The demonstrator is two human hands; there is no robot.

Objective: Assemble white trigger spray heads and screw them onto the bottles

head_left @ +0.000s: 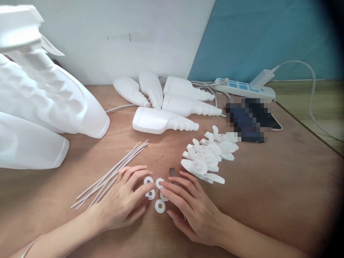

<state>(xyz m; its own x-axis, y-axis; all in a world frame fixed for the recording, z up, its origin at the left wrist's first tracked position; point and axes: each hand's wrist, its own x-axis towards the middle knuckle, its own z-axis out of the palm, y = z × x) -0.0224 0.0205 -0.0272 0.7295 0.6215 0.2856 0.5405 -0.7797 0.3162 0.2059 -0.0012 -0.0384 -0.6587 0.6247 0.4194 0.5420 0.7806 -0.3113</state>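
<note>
Brown tabletop, left grip, right grip, both spread, touching washers

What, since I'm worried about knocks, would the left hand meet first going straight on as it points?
The left hand would likely meet the white rings first; present contact is unclear.

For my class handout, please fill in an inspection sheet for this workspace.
Surface: brown tabletop.
Job's things: five white rings visible; thin sticks; trigger heads; five loose bottles behind; more bottles at left.
Clutter: pixelated dark item near the power strip.
Hands: left hand and right hand open, fingertips at the rings; contact unclear.
Cables: grey cord behind the bottles; white cable from a charger.
Surroundings: pale wall, blue backdrop; other people: nothing seen.
</note>
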